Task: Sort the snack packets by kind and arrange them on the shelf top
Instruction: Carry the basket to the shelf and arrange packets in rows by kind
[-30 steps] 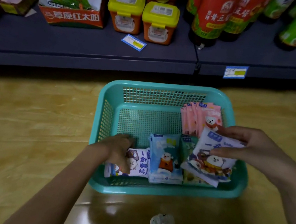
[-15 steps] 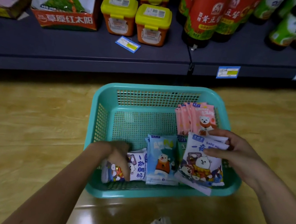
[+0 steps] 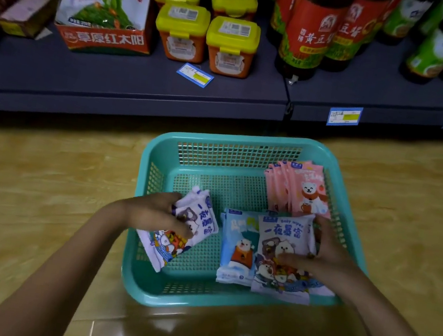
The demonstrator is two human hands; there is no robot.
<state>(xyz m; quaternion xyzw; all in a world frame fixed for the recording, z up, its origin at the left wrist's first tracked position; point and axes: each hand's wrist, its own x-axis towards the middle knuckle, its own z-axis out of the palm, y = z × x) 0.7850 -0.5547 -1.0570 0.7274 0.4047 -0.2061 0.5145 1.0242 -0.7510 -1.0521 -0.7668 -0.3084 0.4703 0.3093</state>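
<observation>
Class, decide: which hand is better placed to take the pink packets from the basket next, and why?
Probably the right hand, though it holds a white stack: the pink packets stand just beyond it; the left hand grips a white packet across the basket.

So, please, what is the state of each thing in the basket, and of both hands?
Teal basket: upright on the floor.
Left hand: grips the white packet, which is tilted.
Right hand: grips the second white packet, low in the basket.
Light blue packet: flat, unheld.
Pink packets: fanned stack, far right corner.
</observation>
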